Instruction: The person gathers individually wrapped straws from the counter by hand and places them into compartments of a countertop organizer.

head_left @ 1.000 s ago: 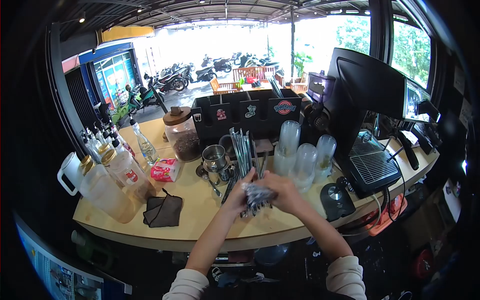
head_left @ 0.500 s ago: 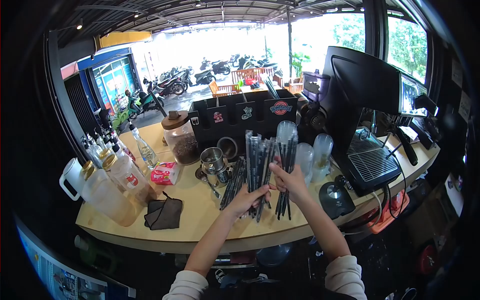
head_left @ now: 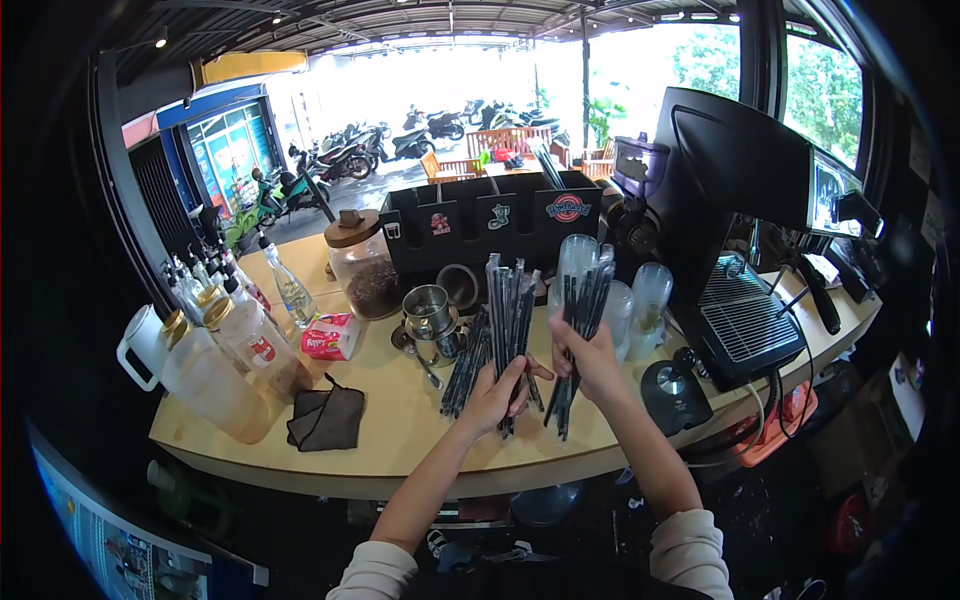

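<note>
My left hand [head_left: 496, 394] is closed around a bundle of black straws [head_left: 511, 312] in clear wrappers, held upright over the counter. Another bundle of wrapped black straws [head_left: 583, 292], tilted slightly right, is gripped by my right hand [head_left: 588, 358]. The two bundles stand apart, side by side. More wrapped straws [head_left: 462, 372] lie loose on the counter, left of my left hand. Behind the right bundle are stacked clear plastic cups [head_left: 652, 297], partly hidden. A metal cup [head_left: 428, 310] stands left of the loose straws.
A black organizer box [head_left: 470, 222] lines the back of the wooden counter [head_left: 400, 440]. To the left are a jar of dark beans [head_left: 364, 275], a tissue pack [head_left: 330, 336], a dark cloth [head_left: 328, 416] and plastic pitchers [head_left: 215, 385]. An espresso machine [head_left: 745, 310] occupies the right.
My hands have drawn apart, separating the two straw bundles. The right bundle has shifted slightly right and tilted more, while the left one stands straighter. The camera view has shifted slightly.
</note>
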`<state>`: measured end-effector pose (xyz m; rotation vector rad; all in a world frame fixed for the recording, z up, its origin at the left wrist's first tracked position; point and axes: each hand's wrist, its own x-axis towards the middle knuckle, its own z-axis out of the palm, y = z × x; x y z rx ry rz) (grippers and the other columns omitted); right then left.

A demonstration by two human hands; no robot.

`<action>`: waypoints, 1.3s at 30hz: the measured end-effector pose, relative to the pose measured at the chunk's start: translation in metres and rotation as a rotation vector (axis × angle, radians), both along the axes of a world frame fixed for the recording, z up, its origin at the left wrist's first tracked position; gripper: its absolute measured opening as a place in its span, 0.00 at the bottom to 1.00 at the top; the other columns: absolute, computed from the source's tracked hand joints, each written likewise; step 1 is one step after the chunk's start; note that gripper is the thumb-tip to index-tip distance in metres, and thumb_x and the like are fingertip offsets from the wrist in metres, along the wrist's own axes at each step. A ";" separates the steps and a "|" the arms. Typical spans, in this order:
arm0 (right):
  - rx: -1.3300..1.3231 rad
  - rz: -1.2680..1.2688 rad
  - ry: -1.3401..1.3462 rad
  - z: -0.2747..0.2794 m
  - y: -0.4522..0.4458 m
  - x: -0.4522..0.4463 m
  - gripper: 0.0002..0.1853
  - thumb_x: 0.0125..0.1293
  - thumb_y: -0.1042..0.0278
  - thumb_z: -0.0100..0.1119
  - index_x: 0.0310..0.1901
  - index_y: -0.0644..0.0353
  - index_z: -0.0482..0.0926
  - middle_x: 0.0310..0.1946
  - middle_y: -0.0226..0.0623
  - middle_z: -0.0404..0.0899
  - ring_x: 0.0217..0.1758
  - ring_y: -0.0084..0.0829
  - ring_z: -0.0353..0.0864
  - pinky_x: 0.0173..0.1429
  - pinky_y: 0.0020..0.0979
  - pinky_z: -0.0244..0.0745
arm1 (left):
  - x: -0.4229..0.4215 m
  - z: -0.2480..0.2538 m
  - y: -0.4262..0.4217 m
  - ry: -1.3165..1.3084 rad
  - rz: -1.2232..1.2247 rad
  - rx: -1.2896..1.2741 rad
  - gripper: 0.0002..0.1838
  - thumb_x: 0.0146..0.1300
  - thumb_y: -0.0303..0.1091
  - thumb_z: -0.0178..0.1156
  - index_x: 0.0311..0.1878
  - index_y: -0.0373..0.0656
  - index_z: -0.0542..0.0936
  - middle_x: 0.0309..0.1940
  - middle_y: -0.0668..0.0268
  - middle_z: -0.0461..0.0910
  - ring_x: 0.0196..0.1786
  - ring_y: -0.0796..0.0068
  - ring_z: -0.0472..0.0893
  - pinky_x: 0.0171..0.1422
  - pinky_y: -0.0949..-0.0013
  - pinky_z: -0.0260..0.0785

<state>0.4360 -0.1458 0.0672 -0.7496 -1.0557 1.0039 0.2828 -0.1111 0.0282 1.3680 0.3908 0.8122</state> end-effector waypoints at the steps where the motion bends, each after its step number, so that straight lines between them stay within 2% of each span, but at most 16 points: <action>1: 0.006 -0.005 -0.010 0.002 0.000 -0.003 0.09 0.59 0.70 0.57 0.32 0.62 0.68 0.13 0.26 0.65 0.09 0.15 0.59 0.13 0.20 0.53 | 0.001 -0.001 0.000 0.000 -0.002 0.000 0.19 0.69 0.42 0.38 0.45 0.35 0.70 0.33 0.57 0.77 0.13 0.87 0.59 0.18 0.81 0.57; 4: -0.084 0.000 -0.065 0.011 -0.005 -0.008 0.11 0.55 0.70 0.61 0.35 0.64 0.70 0.12 0.24 0.65 0.09 0.12 0.58 0.13 0.18 0.51 | 0.004 -0.003 -0.001 -0.045 0.039 0.000 0.19 0.68 0.42 0.40 0.43 0.34 0.73 0.30 0.61 0.77 0.15 0.86 0.62 0.20 0.80 0.59; 7: -0.118 -0.058 -0.080 0.014 -0.006 -0.010 0.09 0.56 0.72 0.59 0.34 0.63 0.69 0.12 0.23 0.63 0.09 0.12 0.57 0.12 0.18 0.49 | 0.004 -0.003 -0.001 -0.022 0.053 0.107 0.19 0.68 0.43 0.43 0.46 0.34 0.72 0.31 0.62 0.78 0.18 0.84 0.68 0.22 0.79 0.63; 12: -0.114 -0.060 -0.093 0.006 -0.003 -0.006 0.09 0.56 0.72 0.59 0.33 0.63 0.69 0.11 0.23 0.63 0.09 0.12 0.57 0.12 0.18 0.49 | 0.003 0.000 -0.004 -0.022 0.063 0.100 0.21 0.67 0.44 0.45 0.47 0.31 0.70 0.36 0.57 0.79 0.25 0.78 0.77 0.28 0.77 0.69; 25: -0.101 -0.085 -0.042 0.006 -0.004 -0.008 0.09 0.56 0.70 0.60 0.33 0.62 0.70 0.13 0.25 0.64 0.10 0.14 0.58 0.13 0.19 0.51 | 0.006 -0.008 -0.001 -0.083 0.174 0.067 0.17 0.65 0.38 0.49 0.45 0.31 0.70 0.37 0.55 0.79 0.31 0.71 0.80 0.33 0.72 0.74; 27: -0.045 -0.153 -0.002 0.008 -0.005 -0.007 0.08 0.57 0.70 0.60 0.35 0.64 0.72 0.14 0.25 0.66 0.10 0.13 0.59 0.13 0.18 0.52 | 0.007 -0.015 0.004 -0.156 0.258 -0.045 0.17 0.65 0.40 0.49 0.44 0.32 0.71 0.35 0.57 0.79 0.32 0.71 0.80 0.34 0.72 0.74; 28: 0.011 -0.221 0.037 0.009 -0.005 -0.006 0.08 0.58 0.70 0.59 0.36 0.65 0.75 0.15 0.25 0.67 0.10 0.13 0.60 0.13 0.18 0.52 | 0.007 -0.022 0.011 -0.158 0.260 -0.044 0.17 0.65 0.40 0.49 0.44 0.32 0.71 0.35 0.57 0.79 0.32 0.71 0.80 0.34 0.72 0.74; 30: 0.076 -0.231 0.042 0.007 -0.005 -0.002 0.08 0.59 0.71 0.57 0.39 0.65 0.75 0.18 0.28 0.71 0.12 0.12 0.60 0.15 0.17 0.53 | 0.006 -0.037 0.029 -0.131 0.417 0.050 0.18 0.65 0.41 0.48 0.42 0.32 0.73 0.30 0.61 0.79 0.32 0.74 0.80 0.35 0.74 0.73; 32: 0.262 -0.307 -0.150 0.009 -0.009 -0.004 0.07 0.60 0.72 0.55 0.39 0.63 0.73 0.20 0.31 0.73 0.12 0.13 0.61 0.16 0.16 0.54 | 0.003 -0.038 0.032 -0.116 0.468 0.005 0.18 0.66 0.42 0.47 0.42 0.33 0.74 0.27 0.63 0.78 0.33 0.76 0.79 0.36 0.76 0.71; 33: 0.298 -0.304 -0.266 0.010 -0.014 -0.007 0.06 0.60 0.74 0.54 0.39 0.63 0.74 0.26 0.33 0.77 0.16 0.15 0.66 0.19 0.17 0.59 | 0.001 -0.038 0.033 -0.091 0.428 -0.041 0.18 0.65 0.42 0.48 0.42 0.33 0.74 0.27 0.63 0.78 0.33 0.76 0.79 0.37 0.76 0.71; 34: 0.299 -0.304 -0.266 0.005 -0.014 -0.008 0.06 0.60 0.74 0.54 0.39 0.63 0.74 0.26 0.33 0.77 0.16 0.15 0.66 0.19 0.17 0.59 | -0.001 -0.037 0.033 -0.064 0.387 -0.086 0.18 0.65 0.42 0.48 0.42 0.34 0.74 0.27 0.63 0.78 0.33 0.76 0.79 0.38 0.76 0.71; 35: 0.406 -0.282 -0.464 -0.002 -0.011 -0.009 0.07 0.57 0.77 0.55 0.38 0.63 0.75 0.27 0.34 0.78 0.19 0.19 0.70 0.23 0.20 0.63 | -0.003 -0.036 0.034 -0.065 0.387 -0.086 0.18 0.65 0.42 0.48 0.42 0.34 0.74 0.27 0.63 0.78 0.33 0.76 0.79 0.38 0.76 0.71; 36: 0.513 -0.256 -0.662 -0.007 -0.011 -0.010 0.08 0.54 0.79 0.56 0.38 0.62 0.76 0.28 0.34 0.79 0.22 0.22 0.74 0.26 0.23 0.68 | -0.005 -0.036 0.034 -0.108 0.242 -0.159 0.18 0.65 0.43 0.49 0.43 0.34 0.73 0.27 0.64 0.77 0.31 0.77 0.78 0.36 0.77 0.71; 37: 0.367 -0.223 -0.816 -0.006 -0.017 -0.010 0.13 0.45 0.84 0.58 0.36 0.62 0.78 0.28 0.35 0.79 0.30 0.30 0.78 0.34 0.29 0.71 | -0.006 -0.034 0.035 -0.151 0.096 -0.232 0.18 0.64 0.43 0.50 0.44 0.35 0.73 0.27 0.66 0.77 0.30 0.79 0.77 0.35 0.77 0.71; 38: 0.368 -0.222 -0.816 -0.010 -0.017 -0.011 0.13 0.45 0.84 0.58 0.36 0.62 0.78 0.28 0.35 0.79 0.30 0.30 0.78 0.34 0.29 0.71 | -0.002 -0.022 0.027 -0.152 0.097 -0.232 0.18 0.64 0.43 0.50 0.44 0.35 0.73 0.27 0.66 0.77 0.30 0.79 0.77 0.35 0.77 0.71; 39: 0.422 -0.179 -0.971 -0.017 -0.014 -0.011 0.15 0.45 0.82 0.59 0.37 0.60 0.77 0.29 0.37 0.78 0.33 0.32 0.79 0.37 0.29 0.71 | 0.007 -0.009 0.016 -0.228 0.182 -0.357 0.18 0.64 0.43 0.50 0.45 0.36 0.73 0.26 0.68 0.75 0.26 0.81 0.75 0.30 0.79 0.68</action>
